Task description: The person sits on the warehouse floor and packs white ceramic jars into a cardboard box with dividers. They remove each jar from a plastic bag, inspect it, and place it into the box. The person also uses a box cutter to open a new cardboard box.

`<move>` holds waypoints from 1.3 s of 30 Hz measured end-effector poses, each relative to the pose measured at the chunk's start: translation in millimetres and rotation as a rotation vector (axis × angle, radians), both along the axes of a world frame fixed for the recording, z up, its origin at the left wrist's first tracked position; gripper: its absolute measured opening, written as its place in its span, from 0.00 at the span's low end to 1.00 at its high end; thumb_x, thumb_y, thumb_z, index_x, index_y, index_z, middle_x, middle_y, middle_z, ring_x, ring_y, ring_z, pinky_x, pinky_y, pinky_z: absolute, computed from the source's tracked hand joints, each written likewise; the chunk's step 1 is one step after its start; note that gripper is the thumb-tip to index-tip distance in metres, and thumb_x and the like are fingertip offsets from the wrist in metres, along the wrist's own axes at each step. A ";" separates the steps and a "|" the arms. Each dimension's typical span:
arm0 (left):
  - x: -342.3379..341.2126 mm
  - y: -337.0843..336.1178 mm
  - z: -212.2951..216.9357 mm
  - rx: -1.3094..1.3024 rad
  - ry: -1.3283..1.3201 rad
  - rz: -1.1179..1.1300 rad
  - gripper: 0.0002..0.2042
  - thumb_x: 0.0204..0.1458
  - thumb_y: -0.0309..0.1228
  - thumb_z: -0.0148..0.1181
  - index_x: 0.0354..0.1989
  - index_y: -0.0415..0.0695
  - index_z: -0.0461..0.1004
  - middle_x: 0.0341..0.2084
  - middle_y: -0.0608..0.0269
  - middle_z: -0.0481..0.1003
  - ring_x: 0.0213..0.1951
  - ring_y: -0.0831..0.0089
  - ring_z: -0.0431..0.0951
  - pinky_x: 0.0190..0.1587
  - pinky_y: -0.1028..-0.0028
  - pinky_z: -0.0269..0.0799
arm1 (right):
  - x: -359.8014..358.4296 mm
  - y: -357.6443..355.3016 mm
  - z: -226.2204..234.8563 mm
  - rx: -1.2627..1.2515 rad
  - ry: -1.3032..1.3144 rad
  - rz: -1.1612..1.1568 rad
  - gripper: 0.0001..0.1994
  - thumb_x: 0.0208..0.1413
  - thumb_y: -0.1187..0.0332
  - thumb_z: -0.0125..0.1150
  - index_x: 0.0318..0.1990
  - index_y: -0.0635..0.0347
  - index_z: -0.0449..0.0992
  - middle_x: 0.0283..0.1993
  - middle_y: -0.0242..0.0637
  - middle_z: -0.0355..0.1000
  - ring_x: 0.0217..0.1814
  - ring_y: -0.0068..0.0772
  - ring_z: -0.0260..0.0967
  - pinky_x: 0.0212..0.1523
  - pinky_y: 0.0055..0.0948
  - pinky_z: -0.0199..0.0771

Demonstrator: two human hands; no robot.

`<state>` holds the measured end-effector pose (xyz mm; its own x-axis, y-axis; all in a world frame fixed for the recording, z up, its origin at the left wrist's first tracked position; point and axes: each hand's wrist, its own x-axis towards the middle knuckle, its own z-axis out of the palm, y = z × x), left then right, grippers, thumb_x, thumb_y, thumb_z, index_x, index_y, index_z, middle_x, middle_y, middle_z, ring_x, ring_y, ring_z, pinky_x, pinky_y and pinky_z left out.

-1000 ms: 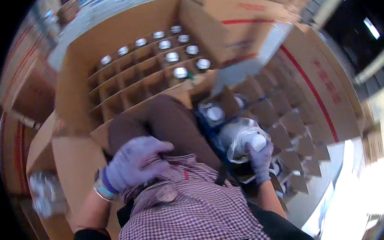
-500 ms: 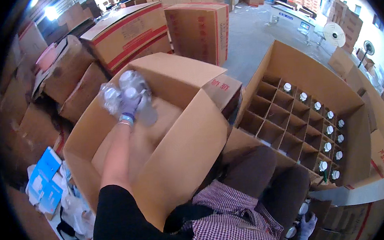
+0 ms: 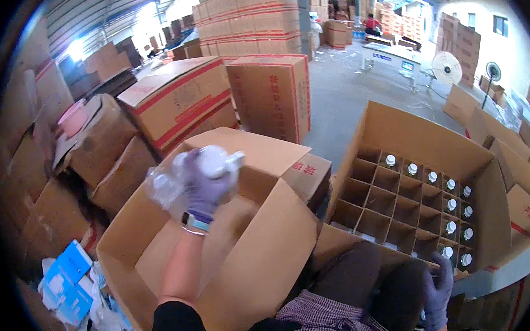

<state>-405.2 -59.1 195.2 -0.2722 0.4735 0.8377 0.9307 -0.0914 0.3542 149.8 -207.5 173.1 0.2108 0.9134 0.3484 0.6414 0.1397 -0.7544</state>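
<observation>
Above the open cardboard box in front of me, my left hand (image 3: 205, 187), in a pale purple glove, is closed on a clear bottle with a white cap (image 3: 215, 161). Motion smears it, and whether more than one bottle is held I cannot tell. Clear crumpled plastic (image 3: 166, 186) shows at the hand's left side. My right hand (image 3: 438, 291), gloved alike, is by the near edge of the divided carton (image 3: 433, 134), its thumb and fingers apart. Closest to its fingertips stands a white-capped bottle (image 3: 446, 252) in a cell. Several such bottles fill the carton's far and right cells.
The open box (image 3: 269, 226) has raised flaps. Sealed cartons (image 3: 179, 104) stand behind it, and worn cardboard (image 3: 103, 145) is heaped at the left. Blue packets (image 3: 69, 280) lie on plastic bags at lower left. A white table (image 3: 389, 58) and fans (image 3: 446, 68) are farther back.
My left hand has lifted and shifted right with what it holds. My right hand has risen from white-capped bottles low down to the divided carton's near edge. The view has tilted up.
</observation>
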 end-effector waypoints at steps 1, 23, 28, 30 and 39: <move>46.0 -19.4 36.6 0.036 0.014 -0.111 0.37 0.33 0.36 0.77 0.56 0.41 0.67 0.48 0.51 0.72 0.48 0.51 0.74 0.56 0.57 0.69 | -20.3 -4.1 17.8 -0.056 0.187 0.126 0.29 0.47 0.75 0.63 0.61 0.63 0.67 0.49 0.39 0.69 0.52 0.33 0.69 0.52 0.31 0.71; 305.2 -164.0 -106.3 -0.788 -0.657 -1.308 0.30 0.56 0.45 0.66 0.59 0.38 0.65 0.51 0.53 0.69 0.53 0.62 0.70 0.59 0.63 0.66 | 37.5 -136.3 -90.2 -0.448 1.326 0.052 0.34 0.66 0.39 0.46 0.68 0.57 0.62 0.63 0.42 0.69 0.63 0.43 0.68 0.63 0.45 0.70; 264.8 -93.1 -132.4 -0.697 -0.754 -0.748 0.24 0.71 0.45 0.40 0.42 0.36 0.76 0.31 0.55 0.78 0.34 0.63 0.76 0.40 0.65 0.73 | 22.2 -86.0 -26.1 0.341 -0.090 0.432 0.31 0.41 0.65 0.75 0.57 0.52 0.73 0.62 0.49 0.63 0.62 0.55 0.66 0.62 0.44 0.68; 259.2 -77.6 -95.4 -0.803 -1.225 -0.964 0.27 0.70 0.51 0.38 0.49 0.37 0.75 0.41 0.54 0.80 0.42 0.63 0.79 0.47 0.64 0.76 | 22.4 -58.2 -2.0 0.469 -0.142 0.519 0.31 0.36 0.65 0.74 0.55 0.51 0.76 0.60 0.49 0.66 0.60 0.58 0.67 0.61 0.48 0.68; 228.7 -72.9 -98.7 -0.503 -1.436 -0.780 0.34 0.69 0.57 0.28 0.55 0.38 0.72 0.49 0.53 0.78 0.47 0.63 0.79 0.54 0.63 0.74 | 170.0 160.8 -120.0 -0.214 -0.778 -0.227 0.35 0.45 0.54 0.67 0.64 0.55 0.70 0.59 0.51 0.71 0.61 0.51 0.68 0.62 0.44 0.69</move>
<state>-176.5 -132.0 96.5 -0.2109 0.9705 -0.1168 -0.3448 0.0379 0.9379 319.8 -46.7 53.1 0.1687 0.9407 0.2942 0.9852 -0.1516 -0.0800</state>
